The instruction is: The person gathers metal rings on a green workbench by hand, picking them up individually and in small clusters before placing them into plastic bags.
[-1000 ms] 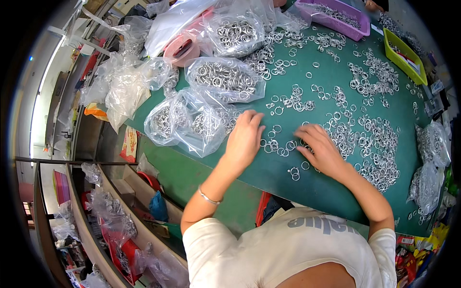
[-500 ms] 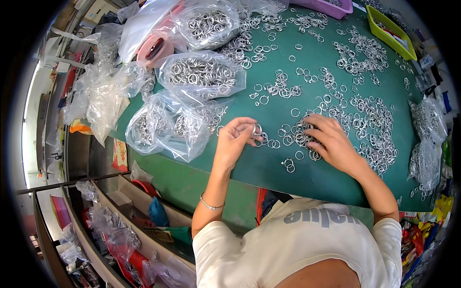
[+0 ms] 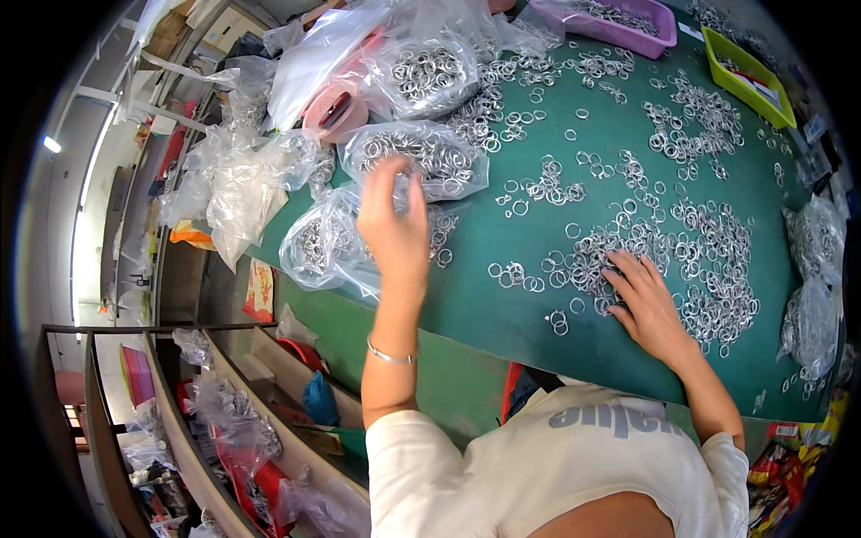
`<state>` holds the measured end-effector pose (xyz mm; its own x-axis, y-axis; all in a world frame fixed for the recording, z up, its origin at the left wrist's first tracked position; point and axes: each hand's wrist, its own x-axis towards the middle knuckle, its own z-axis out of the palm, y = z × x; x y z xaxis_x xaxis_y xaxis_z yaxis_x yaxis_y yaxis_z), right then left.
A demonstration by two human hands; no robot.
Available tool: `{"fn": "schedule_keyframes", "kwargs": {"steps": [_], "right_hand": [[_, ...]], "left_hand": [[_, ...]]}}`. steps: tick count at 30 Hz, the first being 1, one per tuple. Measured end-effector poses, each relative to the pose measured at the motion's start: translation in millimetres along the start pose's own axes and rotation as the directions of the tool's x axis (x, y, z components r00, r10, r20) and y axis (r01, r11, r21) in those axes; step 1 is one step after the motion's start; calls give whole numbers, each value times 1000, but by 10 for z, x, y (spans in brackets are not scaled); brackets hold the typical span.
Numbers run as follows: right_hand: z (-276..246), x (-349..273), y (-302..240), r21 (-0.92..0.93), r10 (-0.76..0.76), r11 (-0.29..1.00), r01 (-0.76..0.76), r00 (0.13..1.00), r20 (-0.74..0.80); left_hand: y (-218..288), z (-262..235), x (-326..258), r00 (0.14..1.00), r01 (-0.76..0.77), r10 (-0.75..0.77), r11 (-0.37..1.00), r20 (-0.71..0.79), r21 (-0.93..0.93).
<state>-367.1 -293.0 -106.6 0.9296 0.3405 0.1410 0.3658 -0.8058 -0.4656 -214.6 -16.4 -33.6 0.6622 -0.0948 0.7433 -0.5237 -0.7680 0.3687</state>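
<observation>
Green, smooth-topped table (image 3: 475, 238) fills the middle of a cluttered workroom, with small silver-coloured metal rings (image 3: 587, 269) lying across it in loose heaps and scattered singles. At its left side stand clear plastic bags filled with similar rings: an upper bag (image 3: 426, 76), a middle bag (image 3: 457, 170) and a lower bag (image 3: 314, 247).

The person's left hand (image 3: 395, 224), with a thin silver-coloured bracelet (image 3: 390, 358) at that wrist, is over the near side of the middle bag. Its thumb and forefinger stand apart; whether it touches the contents, or keeps a ring in the palm, cannot be told. The right hand (image 3: 650, 314) lies palm down with fingers spread and slightly bent, their tips on the edge of the central heap, clamped on nothing visible.

Beyond the heaps are a purple plastic basket (image 3: 610, 34) and, farther right, a yellow-green plastic tray (image 3: 744, 94). A round pink container (image 3: 323, 123) sits beside the upper bag.
</observation>
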Motion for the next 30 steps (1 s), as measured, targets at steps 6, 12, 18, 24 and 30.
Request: {"fn": "schedule_keyframes", "kwargs": {"steps": [6,12,18,24,30], "right_hand": [[-285,-259,182,70,65,996,-58,994,-92],[-610,-879,345,-92,443,888,-451,892,-94],[-445,-1137,511,-141,528,812,-566,816,-234],[-180,-1007,617,-187,354,871,-455,843,-406],[-135,-878,574,-48,165,977,-210,874,-457]], "left_hand": [[156,96,-48,996,-7,3,999,93,36],[782,240,-678,666,91,152,955,730,-282],[1040,597,-1100,507,-70,256,964,823,-256],[1235,984,-1082,507,-208,469,881,723,-426],[1170,1061,-1149,622,-233,527,831,579,-506]]}}
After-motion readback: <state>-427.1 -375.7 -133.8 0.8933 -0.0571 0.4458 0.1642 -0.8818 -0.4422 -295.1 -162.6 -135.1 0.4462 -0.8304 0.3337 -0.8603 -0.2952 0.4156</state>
